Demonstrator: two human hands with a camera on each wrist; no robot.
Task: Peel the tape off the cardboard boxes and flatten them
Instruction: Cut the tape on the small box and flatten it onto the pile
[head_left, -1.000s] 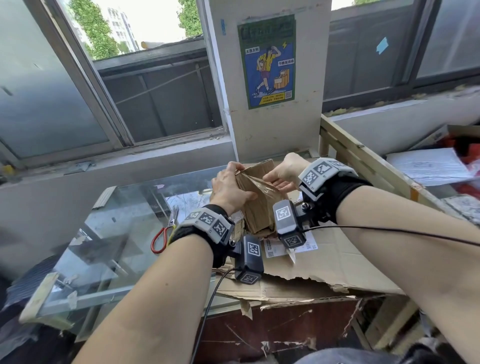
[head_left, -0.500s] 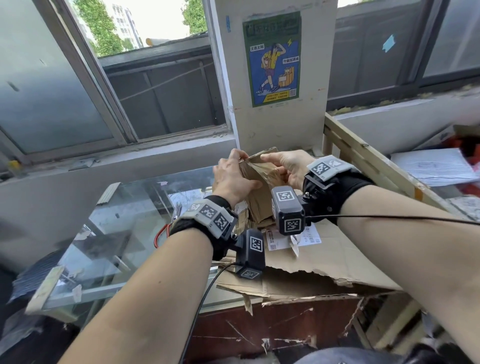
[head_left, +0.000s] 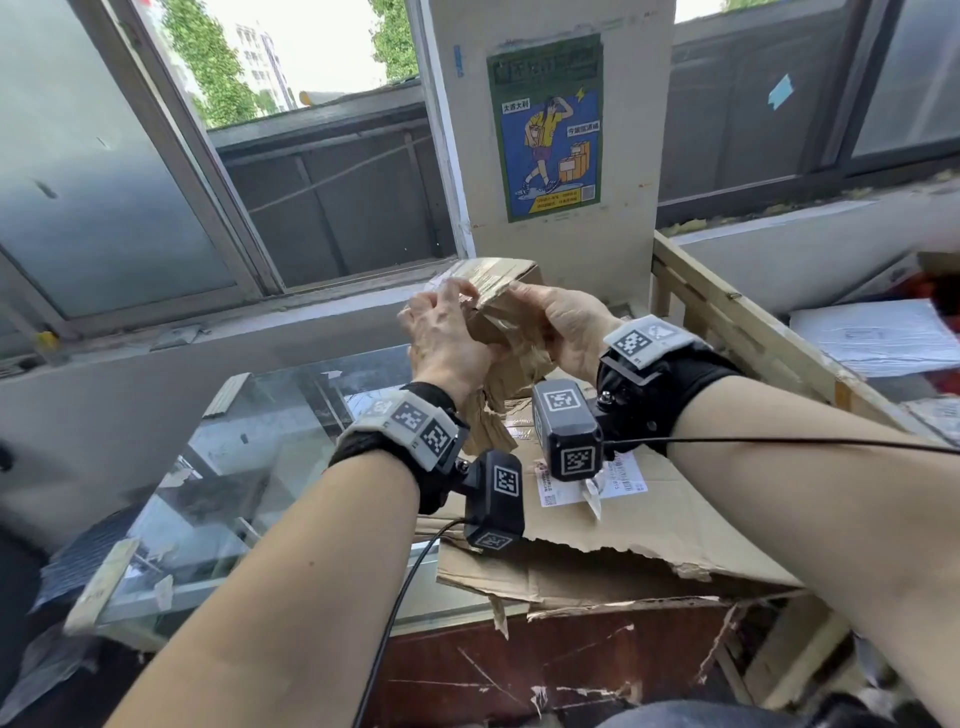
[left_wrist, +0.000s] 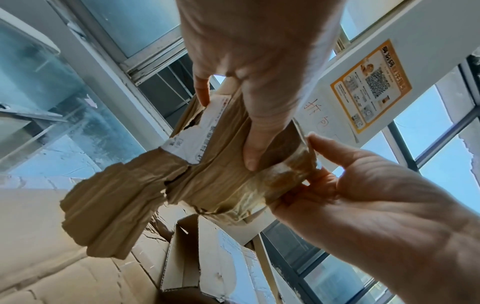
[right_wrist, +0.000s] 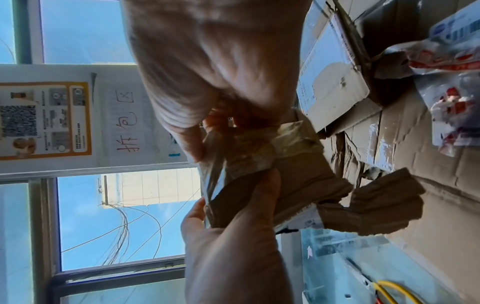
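Observation:
A small crumpled cardboard box (head_left: 511, 325) is held up between both hands, above the pile of cardboard. Glossy clear tape (head_left: 485, 273) wraps its upper end. My left hand (head_left: 447, 338) grips the box from the left, thumb and fingers around its body (left_wrist: 221, 164). My right hand (head_left: 566, 322) pinches the tape (right_wrist: 246, 148) at the taped end, where a loose clear film stretches toward the left hand (right_wrist: 233, 246). A torn flap (left_wrist: 109, 216) with a white label hangs below the box.
Flattened torn cardboard sheets (head_left: 649, 535) with a white shipping label (head_left: 569, 491) lie under the hands. A glass tabletop (head_left: 234, 467) extends left. A wooden frame (head_left: 737, 332) runs along the right, white parcels (head_left: 872, 338) beyond it. A pillar with a poster (head_left: 545, 130) stands just behind.
Both hands have lifted the box higher off the cardboard pile and tilted it, bringing the taped end up. The right hand's fingers have shifted along that top edge.

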